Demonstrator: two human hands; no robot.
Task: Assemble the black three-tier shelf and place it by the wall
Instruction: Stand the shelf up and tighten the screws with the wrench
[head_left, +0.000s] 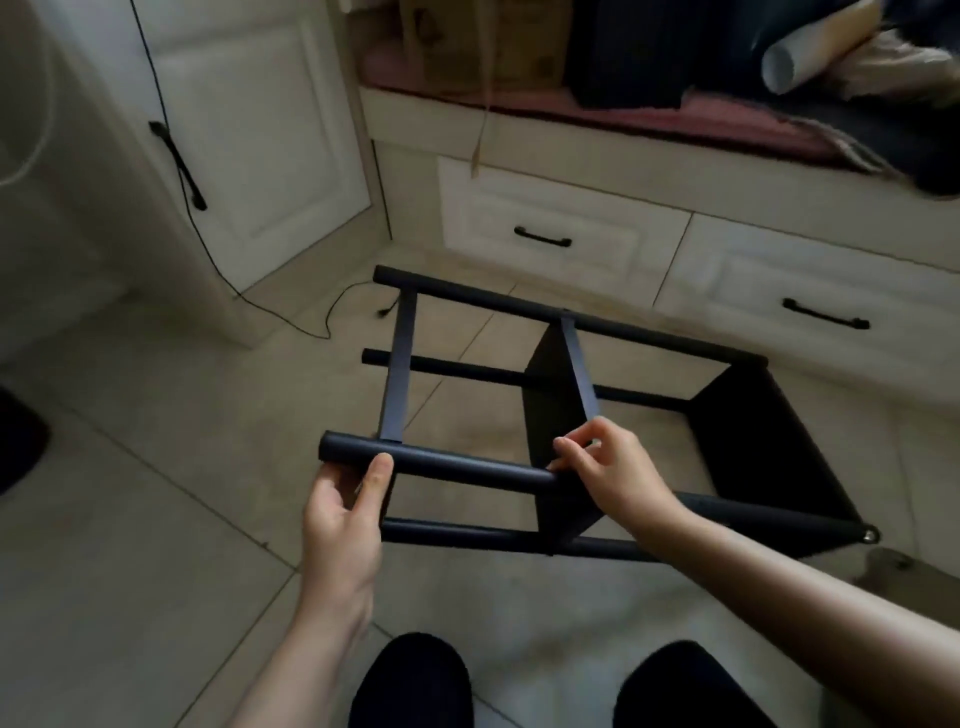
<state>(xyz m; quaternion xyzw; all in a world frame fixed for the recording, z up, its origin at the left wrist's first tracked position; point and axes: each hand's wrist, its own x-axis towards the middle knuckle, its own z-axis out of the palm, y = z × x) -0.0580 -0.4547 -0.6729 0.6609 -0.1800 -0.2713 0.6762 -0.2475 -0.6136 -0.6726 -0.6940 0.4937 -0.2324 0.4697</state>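
Lying on its side on the pale tiled floor (156, 519), the black shelf (561, 410) sits just in front of a cream drawer unit (566, 228) with dark handles — a cushioned bench top above it carries a cardboard box (488, 41) and a rolled paper (815, 47). The left hand (345, 512) curls around the near upper tube at its free end, while the right hand (613, 467) pinches the middle tier's edge. A black cable (208, 249) trails down the white cabinet door onto the tiles — near the shelf's far end.

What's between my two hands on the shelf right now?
In the head view, only a bare stretch of the black pole runs between the left hand and the right hand.
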